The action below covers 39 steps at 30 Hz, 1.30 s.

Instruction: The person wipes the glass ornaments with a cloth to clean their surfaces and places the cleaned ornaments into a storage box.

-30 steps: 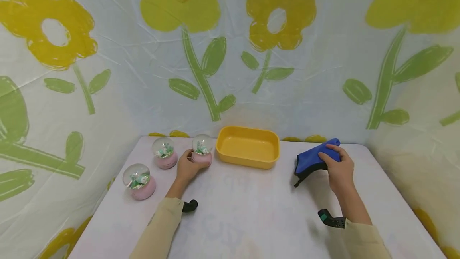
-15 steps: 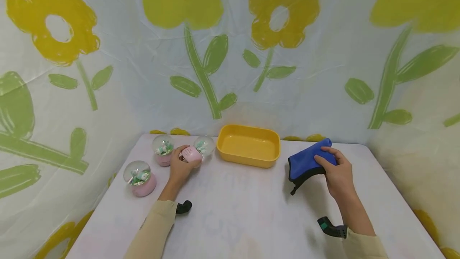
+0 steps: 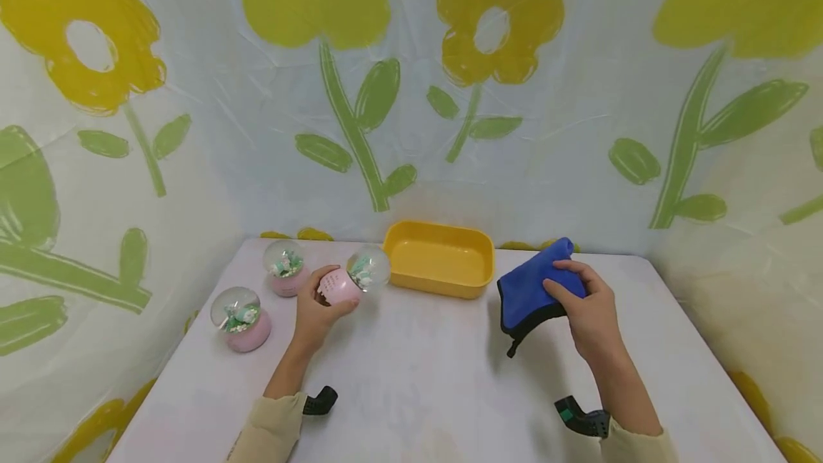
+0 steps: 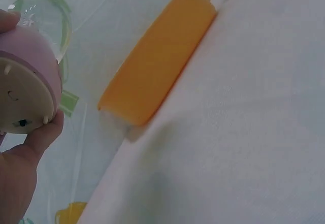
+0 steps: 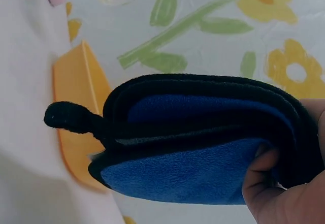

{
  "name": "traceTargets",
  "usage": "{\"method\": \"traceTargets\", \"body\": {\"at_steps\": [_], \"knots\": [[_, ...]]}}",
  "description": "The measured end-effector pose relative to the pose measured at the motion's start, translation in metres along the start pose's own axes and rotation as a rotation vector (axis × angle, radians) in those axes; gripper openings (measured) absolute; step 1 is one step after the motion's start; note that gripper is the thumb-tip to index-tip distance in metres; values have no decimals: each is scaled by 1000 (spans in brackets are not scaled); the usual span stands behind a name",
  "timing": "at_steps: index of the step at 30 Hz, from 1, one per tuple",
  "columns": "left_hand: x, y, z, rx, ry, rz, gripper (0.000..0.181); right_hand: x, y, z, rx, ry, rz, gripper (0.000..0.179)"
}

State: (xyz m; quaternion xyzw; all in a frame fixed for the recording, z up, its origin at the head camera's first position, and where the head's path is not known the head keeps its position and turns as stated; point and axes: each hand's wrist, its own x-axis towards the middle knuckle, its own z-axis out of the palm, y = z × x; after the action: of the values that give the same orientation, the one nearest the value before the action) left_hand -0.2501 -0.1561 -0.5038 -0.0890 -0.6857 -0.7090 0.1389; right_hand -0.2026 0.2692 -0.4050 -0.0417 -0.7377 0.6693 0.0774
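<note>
Now we hold a snow globe (image 3: 352,281) tipped on its side in our left hand (image 3: 313,309), fingers curled round its pink base, just left of the yellow tray (image 3: 440,259). Our right hand (image 3: 588,313) grips a folded blue cloth (image 3: 529,289), black-edged, lifted just right of the tray. We judge wiping comes next: bringing cloth and clear dome together. Two more globes (image 3: 239,319) stand upright farther left of the tray.
</note>
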Motion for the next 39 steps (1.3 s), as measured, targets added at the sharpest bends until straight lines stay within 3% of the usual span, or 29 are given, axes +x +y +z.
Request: {"method": "traceTargets", "body": {"at_steps": [5, 12, 17, 21, 27, 32, 36, 39], "knots": [[-9, 6, 10, -44, -56, 7, 68, -11, -11, 12, -77, -36, -39, 46], [-9, 18, 27, 53, -179, 16, 69, -22, -27, 36, -58, -105, -107, 43], [-20, 40, 41, 69, -274, 19, 67, -33, -32, 54, -67, -121, -122, 40], [-27, 53, 45, 31, -296, 26, 65, -42, -36, 72, -71, -172, -145, 37], [-26, 63, 46, -4, -317, 38, 63, -48, -43, 99, -29, -228, -181, 32], [-29, 67, 45, -3, -336, 13, 64, -48, -37, 122, -1, -283, -162, 30], [-33, 55, 47, -5, -340, -3, 66, -51, -27, 130, -53, -299, -166, 33], [-33, 42, 47, -1, -338, -11, 67, -50, -23, 127, -95, -350, -225, 32]]}}
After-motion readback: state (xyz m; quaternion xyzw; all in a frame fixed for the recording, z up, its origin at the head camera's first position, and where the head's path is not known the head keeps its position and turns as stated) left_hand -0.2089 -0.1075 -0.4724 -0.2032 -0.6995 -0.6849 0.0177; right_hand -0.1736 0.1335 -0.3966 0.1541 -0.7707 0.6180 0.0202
